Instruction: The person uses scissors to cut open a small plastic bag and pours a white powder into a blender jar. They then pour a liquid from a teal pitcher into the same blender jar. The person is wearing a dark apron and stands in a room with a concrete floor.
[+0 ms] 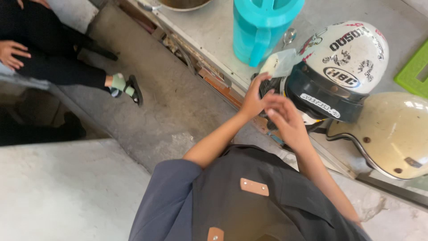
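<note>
My left hand (253,99) and my right hand (287,119) meet at the edge of a grey counter (209,33), fingertips touching. The left fingers curl against a dark ribbed item (269,85) beside a white plastic bag (280,60). The right hand lies palm down just in front of a white helmet with stickers and a dark visor (343,62). The hands hide whatever is between them, so I cannot tell if either one holds anything.
A cream helmet (392,134) lies at the right. A turquoise jug (258,27) stands behind the hands, with a spoon (289,35) next to it. A green tray corner (414,69) shows far right. Another person sits at upper left, a hand (12,52) and a sandalled foot (127,87) showing.
</note>
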